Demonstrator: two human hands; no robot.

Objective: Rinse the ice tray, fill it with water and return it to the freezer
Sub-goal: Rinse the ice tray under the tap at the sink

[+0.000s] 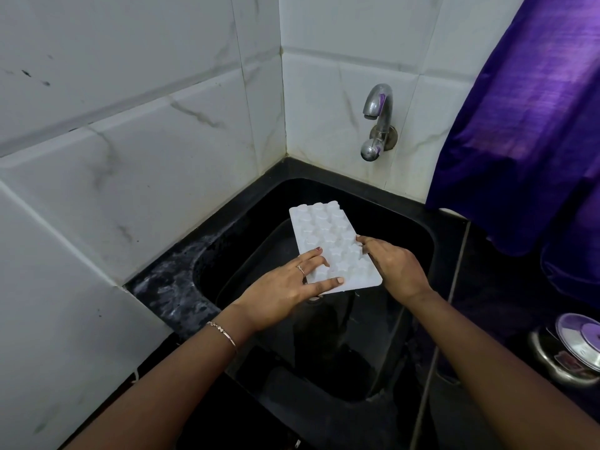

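Two hands hold a white tray [328, 235] over a black sink [418, 228] – bumpy underside up, its long axis running away from the person and its far end under the tap [378, 121] but well below it. The left hand [285, 287] lies over the tray's near left corner with its fingers almost straight and spread, fingertips and thumb resting flat on the moulded bumps; a ring [301, 269] sits on one finger and a thin bracelet [224, 332] on the wrist. The right hand [393, 267] grips the tray's right long edge – thumb on top, the other fingers curled under the rim and out of sight. The tap stands on a white tiled wall [130, 125] in the corner behind the sink. A purple cloth [526, 125] hangs at the right, and below it a steel pot [574, 349] with a lid stands on the dark tabletop [480, 287].
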